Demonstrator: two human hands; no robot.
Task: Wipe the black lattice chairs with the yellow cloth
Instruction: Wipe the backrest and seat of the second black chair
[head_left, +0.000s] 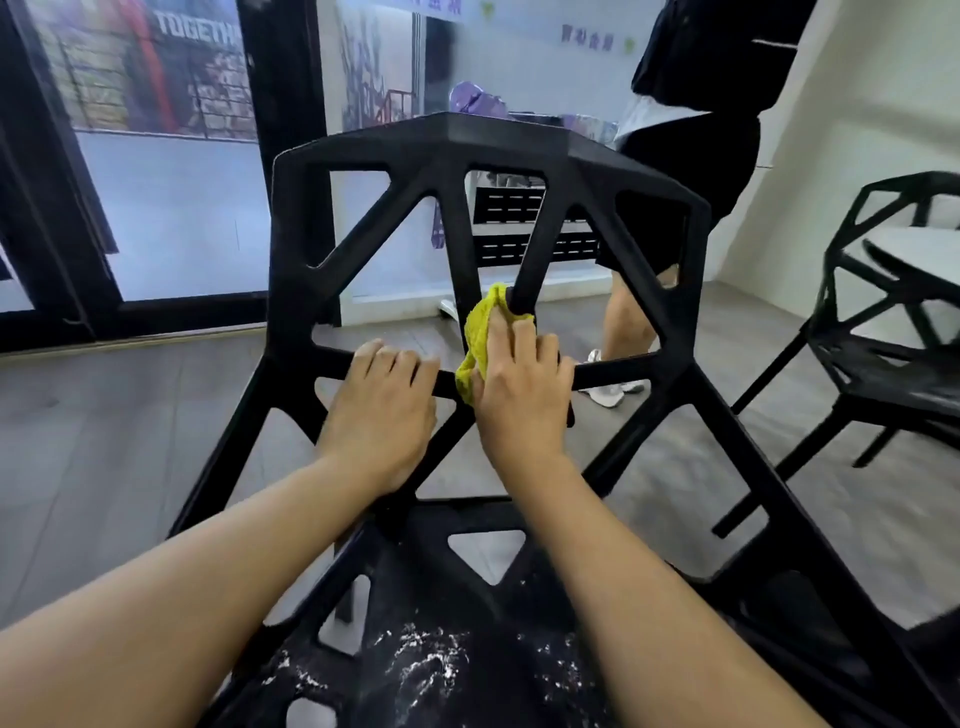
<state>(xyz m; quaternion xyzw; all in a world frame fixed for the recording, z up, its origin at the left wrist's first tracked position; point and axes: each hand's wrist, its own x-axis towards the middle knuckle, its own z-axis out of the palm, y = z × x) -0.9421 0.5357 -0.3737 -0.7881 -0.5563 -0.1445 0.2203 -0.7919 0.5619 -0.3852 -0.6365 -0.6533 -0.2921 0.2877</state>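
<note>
Right now, line by line:
Right hand: my right hand (519, 387) has its fingers curled over the yellow cloth (480, 340), pressing it against the chair back where the slanted bars meet the cross bar.
Cloth: bunched, mostly under my palm and fingers; a fold sticks out past my index finger, above and to the left of the hand, and a corner hangs beside my thumb.
Left hand: my left hand (382, 405) sits just left of the cloth, fingers wrapped over the same cross bar, holding it.
Chair: the black lattice chair (363, 218) stands right in front of me, its back rising above both hands, its seat below my forearms.
Seat: white specks (426, 660) lie scattered on it, between my arms and nearer to me than the hands.
Second chair: another black lattice chair (883, 374) stands well off to the right of my right hand.
Person: someone in dark shorts (691, 171) stands beyond the chair back, up and right of my right hand.
</note>
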